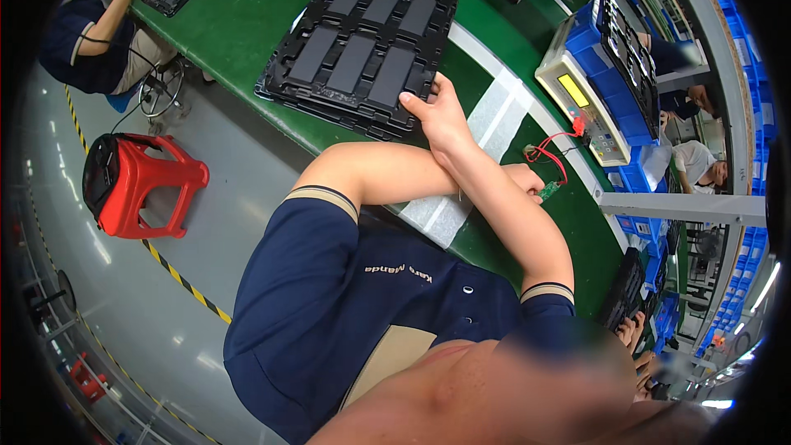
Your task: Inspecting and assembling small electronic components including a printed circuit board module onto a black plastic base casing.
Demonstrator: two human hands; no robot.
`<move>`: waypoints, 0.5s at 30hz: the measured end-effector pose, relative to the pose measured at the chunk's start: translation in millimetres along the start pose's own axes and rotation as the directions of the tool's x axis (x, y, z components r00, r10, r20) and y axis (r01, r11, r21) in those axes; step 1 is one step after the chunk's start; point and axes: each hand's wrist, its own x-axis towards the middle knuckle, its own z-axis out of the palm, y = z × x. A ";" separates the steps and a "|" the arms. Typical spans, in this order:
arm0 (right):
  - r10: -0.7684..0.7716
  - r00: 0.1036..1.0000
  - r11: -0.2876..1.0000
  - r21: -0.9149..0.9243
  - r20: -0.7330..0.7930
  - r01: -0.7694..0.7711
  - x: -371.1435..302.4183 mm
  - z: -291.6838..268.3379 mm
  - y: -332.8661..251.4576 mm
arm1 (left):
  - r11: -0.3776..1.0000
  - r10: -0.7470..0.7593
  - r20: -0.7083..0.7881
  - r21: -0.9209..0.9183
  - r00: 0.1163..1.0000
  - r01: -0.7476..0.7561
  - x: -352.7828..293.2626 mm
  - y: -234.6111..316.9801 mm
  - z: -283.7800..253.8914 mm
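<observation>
My forearms cross, the right over the left. My right hand (441, 114) grips the near right corner of a black plastic tray (280, 82), thumb on top. The tray holds several flat dark grey rectangular pieces (354, 63) in its pockets, and more trays seem stacked beneath. Reaching to the right, my left hand (524, 180) has its fingers closed on a small green circuit board (549, 190); some fingers are hidden behind my right forearm. Red wires (554, 152) run from the board area to a white test instrument (581, 95) with a yellow display.
The green table (222, 58) has white tape strips (503, 107). Blue bins (620, 99), one topped with black trays, stand behind the instrument. A metal bar (684, 208) juts in at right. Co-workers sit around; a red stool (148, 185) stands on the floor at left.
</observation>
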 end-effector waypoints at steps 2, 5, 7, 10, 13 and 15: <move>0.004 0.997 0.926 -0.377 -0.079 -0.034 -6.4 5.6 -17.3 | 1.000 -0.013 -0.022 0.008 1.000 0.013 -2.2 -0.7 -4.7; -0.182 0.982 0.808 -0.578 -0.052 0.119 -5.9 -1.0 2.4 | 1.000 -0.019 -0.010 0.017 1.000 0.020 -0.5 -0.8 -0.3; -0.350 0.936 0.729 -0.636 -0.029 0.253 -11.4 0.1 4.5 | 1.000 0.011 0.010 0.025 1.000 -0.011 -1.0 3.9 -0.2; -0.548 0.780 0.348 -0.766 0.303 0.541 -24.5 -8.5 -17.4 | 0.999 0.008 -0.013 0.052 1.000 -0.008 -1.8 2.4 0.5; -0.683 0.538 0.275 -0.509 0.494 0.816 -49.5 -16.6 -10.6 | 1.000 -0.006 0.027 -0.028 1.000 0.007 -0.4 10.1 1.3; -0.608 0.471 0.312 -0.352 0.640 0.882 -79.8 -25.9 -28.2 | 0.998 -0.040 0.004 0.039 0.999 0.040 -4.6 6.9 -8.1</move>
